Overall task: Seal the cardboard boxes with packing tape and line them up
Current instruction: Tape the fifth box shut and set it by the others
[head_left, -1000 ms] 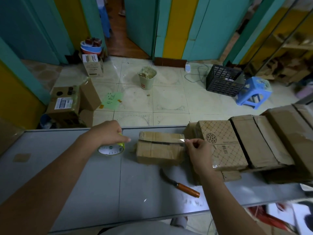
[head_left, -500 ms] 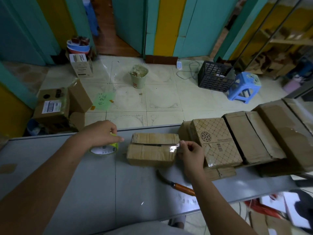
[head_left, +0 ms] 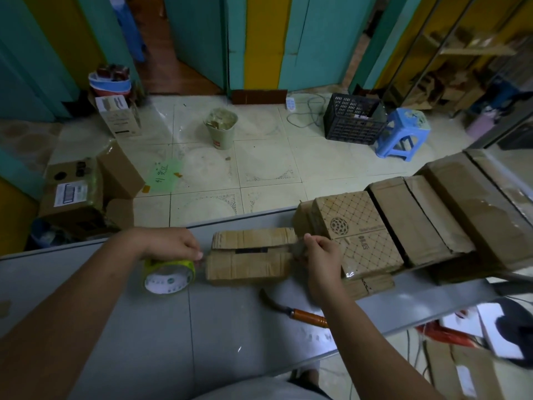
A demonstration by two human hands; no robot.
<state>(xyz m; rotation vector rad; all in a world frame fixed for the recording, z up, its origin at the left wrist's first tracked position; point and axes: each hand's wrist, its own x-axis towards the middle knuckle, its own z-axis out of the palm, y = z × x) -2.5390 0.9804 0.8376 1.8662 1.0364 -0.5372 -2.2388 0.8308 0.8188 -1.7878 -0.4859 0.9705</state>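
A small cardboard box [head_left: 248, 264] lies on the grey table [head_left: 225, 327], its top flaps nearly closed with a dark gap along the seam. My left hand [head_left: 170, 243] grips a roll of clear packing tape [head_left: 168, 274] with a yellow-green core, just left of the box. My right hand [head_left: 320, 255] pinches the free end of the tape [head_left: 297, 249] at the box's right edge. The clear strip spans the top seam between my hands. To the right stands a row of larger boxes, the nearest a patterned box [head_left: 354, 235].
A knife with an orange handle [head_left: 305, 316] lies on the table near my right forearm. On the tiled floor beyond the table are cardboard boxes [head_left: 72, 194], a green bucket [head_left: 220, 129], a black crate [head_left: 352, 119] and a blue stool [head_left: 403, 131].
The tape roll has come down closer to the box's left end, and the strip now lies lower over the seam. My right hand stays at the right edge.
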